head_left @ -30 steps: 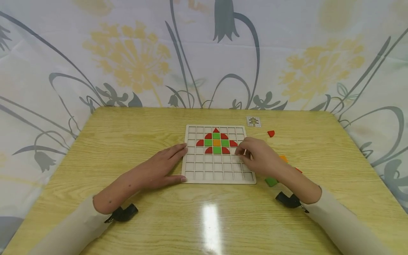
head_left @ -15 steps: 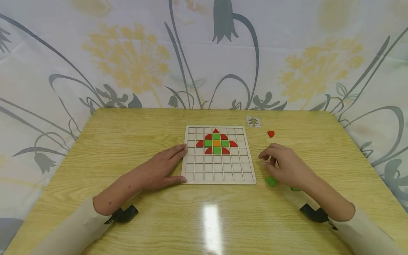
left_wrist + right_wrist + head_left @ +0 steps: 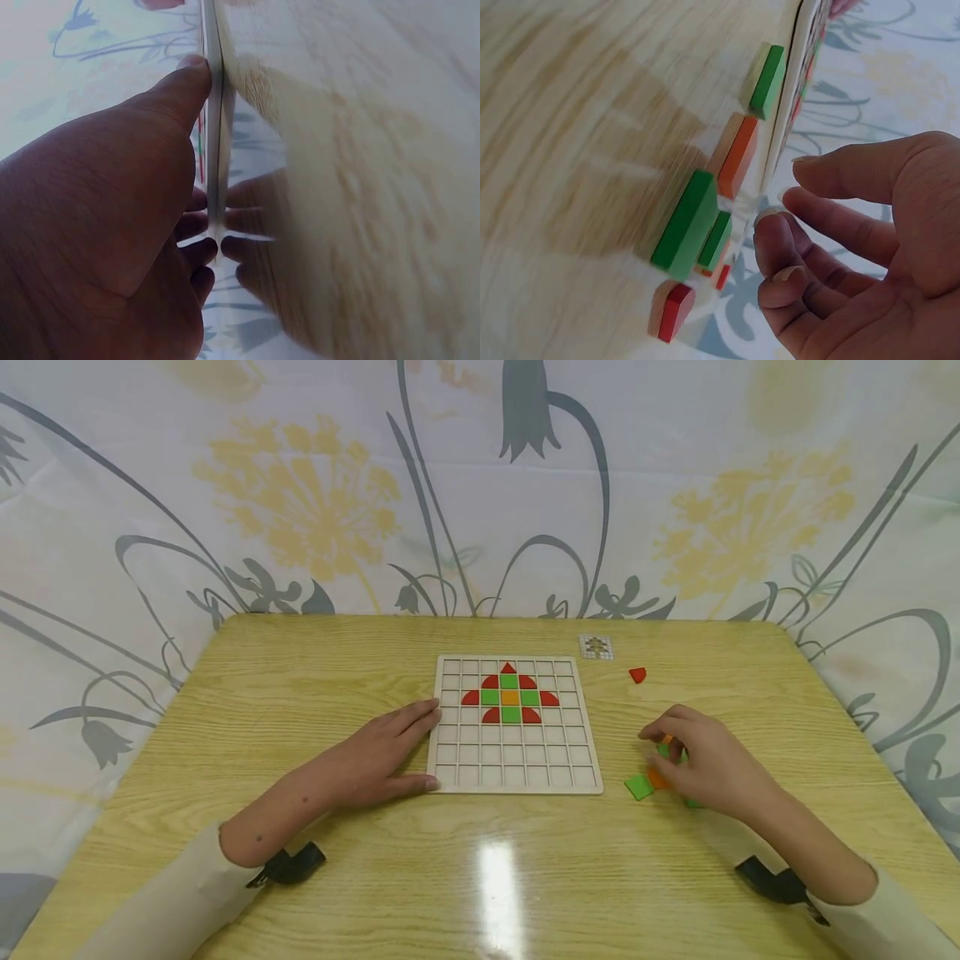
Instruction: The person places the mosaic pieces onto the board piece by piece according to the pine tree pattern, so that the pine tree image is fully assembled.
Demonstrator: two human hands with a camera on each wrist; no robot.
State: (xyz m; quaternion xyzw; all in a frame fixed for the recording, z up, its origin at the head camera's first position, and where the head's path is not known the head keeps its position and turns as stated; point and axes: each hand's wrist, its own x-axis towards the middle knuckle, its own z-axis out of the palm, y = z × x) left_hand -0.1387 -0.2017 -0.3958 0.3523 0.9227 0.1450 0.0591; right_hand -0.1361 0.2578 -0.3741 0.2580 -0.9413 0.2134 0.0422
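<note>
green tiles (image 3: 639, 787) lie near the right hand (image 3: 708, 764).

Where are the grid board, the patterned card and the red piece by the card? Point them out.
Grid board (image 3: 513, 755): head view, a bare cell.
Patterned card (image 3: 596, 647): head view, its middle.
Red piece (image 3: 637, 675): head view, its top face.
</note>
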